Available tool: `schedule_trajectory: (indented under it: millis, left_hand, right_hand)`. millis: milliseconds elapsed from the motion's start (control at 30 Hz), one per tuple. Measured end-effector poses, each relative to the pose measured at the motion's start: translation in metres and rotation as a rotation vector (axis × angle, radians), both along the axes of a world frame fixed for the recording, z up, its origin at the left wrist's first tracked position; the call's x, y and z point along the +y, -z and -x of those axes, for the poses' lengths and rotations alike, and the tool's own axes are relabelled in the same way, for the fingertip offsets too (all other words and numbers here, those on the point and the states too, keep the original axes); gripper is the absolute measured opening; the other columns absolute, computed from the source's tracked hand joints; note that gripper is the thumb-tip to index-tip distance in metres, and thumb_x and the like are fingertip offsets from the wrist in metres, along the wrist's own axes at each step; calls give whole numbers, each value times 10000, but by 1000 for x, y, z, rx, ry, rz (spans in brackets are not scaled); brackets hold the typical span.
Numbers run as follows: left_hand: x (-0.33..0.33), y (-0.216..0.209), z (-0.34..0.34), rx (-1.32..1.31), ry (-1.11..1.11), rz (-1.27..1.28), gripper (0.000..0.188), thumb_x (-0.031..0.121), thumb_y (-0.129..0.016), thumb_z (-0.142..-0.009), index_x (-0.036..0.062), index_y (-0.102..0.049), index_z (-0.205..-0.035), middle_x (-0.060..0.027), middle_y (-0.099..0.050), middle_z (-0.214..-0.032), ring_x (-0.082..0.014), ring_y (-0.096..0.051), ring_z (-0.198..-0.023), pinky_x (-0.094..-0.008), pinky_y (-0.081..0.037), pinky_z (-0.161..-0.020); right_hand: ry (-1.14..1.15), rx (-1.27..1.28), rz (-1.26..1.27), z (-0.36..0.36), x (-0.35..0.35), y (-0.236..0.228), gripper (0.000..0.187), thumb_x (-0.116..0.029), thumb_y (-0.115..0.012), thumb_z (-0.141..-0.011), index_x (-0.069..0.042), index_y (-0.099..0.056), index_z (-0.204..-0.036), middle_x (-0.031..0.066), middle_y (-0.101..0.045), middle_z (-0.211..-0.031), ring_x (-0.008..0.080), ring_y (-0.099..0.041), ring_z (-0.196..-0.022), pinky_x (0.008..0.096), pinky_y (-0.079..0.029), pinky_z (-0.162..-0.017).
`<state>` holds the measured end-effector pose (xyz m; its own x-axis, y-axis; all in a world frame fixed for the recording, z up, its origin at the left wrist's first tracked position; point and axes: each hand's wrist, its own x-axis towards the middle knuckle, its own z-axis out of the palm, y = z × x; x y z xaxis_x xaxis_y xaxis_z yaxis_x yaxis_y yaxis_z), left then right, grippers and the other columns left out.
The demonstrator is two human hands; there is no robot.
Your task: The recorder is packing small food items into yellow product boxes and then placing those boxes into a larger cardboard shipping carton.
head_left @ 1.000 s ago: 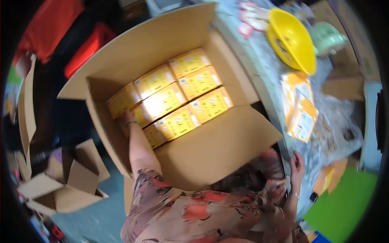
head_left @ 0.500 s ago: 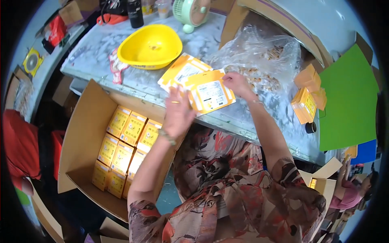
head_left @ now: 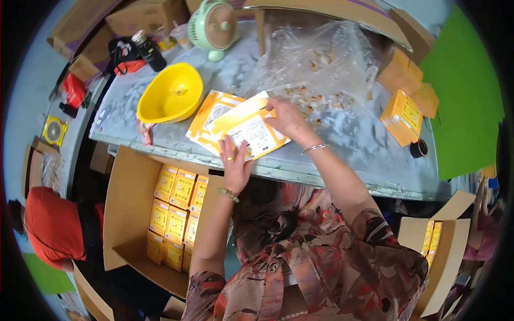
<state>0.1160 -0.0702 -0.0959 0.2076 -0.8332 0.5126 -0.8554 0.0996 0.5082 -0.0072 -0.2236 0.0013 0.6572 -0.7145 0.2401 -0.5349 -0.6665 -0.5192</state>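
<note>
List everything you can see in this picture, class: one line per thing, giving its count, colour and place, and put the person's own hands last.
Table: one, grey, across the middle.
Flat packets: a small stack, orange and white, on the table under both hands.
Bowl: one, yellow, left on the table.
Fan: one, pale green, at the table's far edge.
Plastic bag: one, clear, holding small brown pieces, right of centre.
Small boxes: a few, orange, right on the table.
Carton: one, brown, open, below the table, holding rows of yellow boxes.
Left hand: on the packets' near edge.
Right hand: on the top packet.
</note>
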Motion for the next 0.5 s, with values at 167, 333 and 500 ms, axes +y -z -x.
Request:
schedule_trajectory:
  millis: [167, 333, 500]
  left_hand:
    - [8, -17, 1, 164, 123, 62, 551, 43, -582, -676, 99, -367, -1181, -234, -83, -1303, -427, -88, -1192, -494, -166, -929]
    - [14, -114, 49, -331, -19, -95, 496, 232, -613, -678, 45, -433, -1100, -234, -291, -1200, -369, -278, -1121, -510, -221, -891]
    - [46, -102, 92, -84, 284, -451, 525, 288, -636, -654, -4, -446, -1046, -193, -521, -832, -322, -535, -695, -356, -448, -587]
  right_hand:
    - [191, -550, -588, 29, 12, 29, 241, -64, -619, -667, -31, -503, -876, 68, -563, -763, 134, -529, -642, 238, -421, -533]
    - [88, -632, -1066, 111, 41, 16, 177, -13, -575, -707, -31, -497, -865, 22, -556, -759, 60, -493, -618, 178, -386, -499]
    - [-92, -445, -1291, 167, 107, 22, 176, -55, -513, -768, -14, -492, -937, 39, -555, -845, 62, -503, -710, 177, -408, -577]
